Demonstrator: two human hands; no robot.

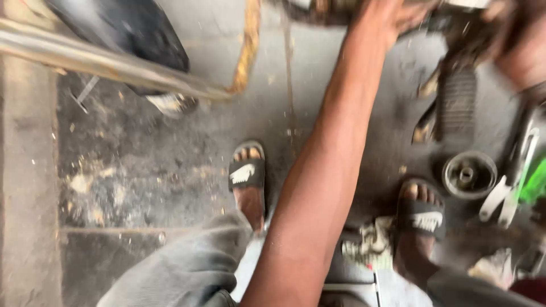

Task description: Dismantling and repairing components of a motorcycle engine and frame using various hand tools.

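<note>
Two hands up at the far edge, and the picture is blurred with movement. Far left, a metal pipe (108, 63) slants across a stained concrete floor (131, 170), a dark tyre-like shape (131, 28) behind it. Nearer, two feet in black slide sandals (247, 173). The left hand (392, 14) stretches out onto a grimy metal machine part (324, 10) at the top edge; cut off there, so I cannot tell how far its fingers close. That part looks heavy, stiff and oily, best taken by a solid edge. Right of it, a ribbed black foot pedal (455, 102), a round metal pulley (470, 174), then white-handled pliers (509, 196). The right hand (526, 48) is a blur; grip unreadable.
</note>
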